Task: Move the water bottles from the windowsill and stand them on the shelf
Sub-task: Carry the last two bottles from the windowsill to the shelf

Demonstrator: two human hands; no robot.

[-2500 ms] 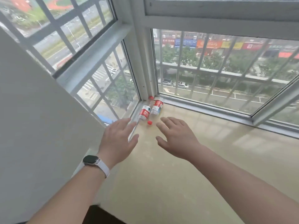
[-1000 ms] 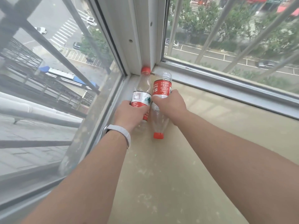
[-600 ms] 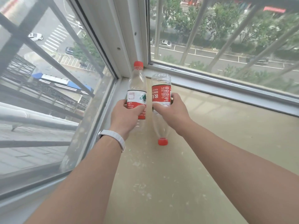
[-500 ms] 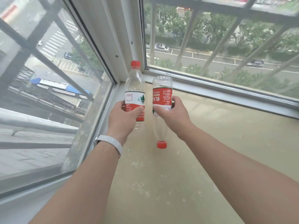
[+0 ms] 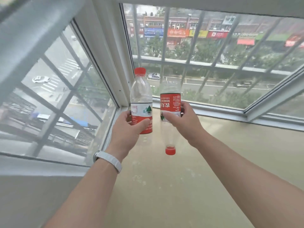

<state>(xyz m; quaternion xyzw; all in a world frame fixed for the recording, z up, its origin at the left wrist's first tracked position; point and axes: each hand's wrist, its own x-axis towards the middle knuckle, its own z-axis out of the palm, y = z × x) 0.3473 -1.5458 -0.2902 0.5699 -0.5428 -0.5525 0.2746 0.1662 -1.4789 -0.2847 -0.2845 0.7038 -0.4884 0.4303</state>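
So, on my feed the left hand [image 5: 130,127] is wrapped round the lower part of the upright bottle [image 5: 141,99], thumb laid across the red band of its label and fingers curled behind it. That bottle stands straight up out of the grip, its red cap [image 5: 140,71] on top. Its base is hidden behind the palm.

Next to it, the right hand [image 5: 182,122] grips the inverted bottle [image 5: 170,102] at its red label, thumb in front and fingers round the far side. This one hangs neck down below the hand, with its lower cap [image 5: 170,150] over the windowsill [image 5: 181,186]. I cannot tell whether that cap touches the surface.

I see both bottles side by side in front of the corner post [image 5: 113,63] of the window, close together with a narrow gap between them. A white wristband [image 5: 108,159] sits on the left wrist. Beyond the glass, metal bars [image 5: 190,51] cross a street view.
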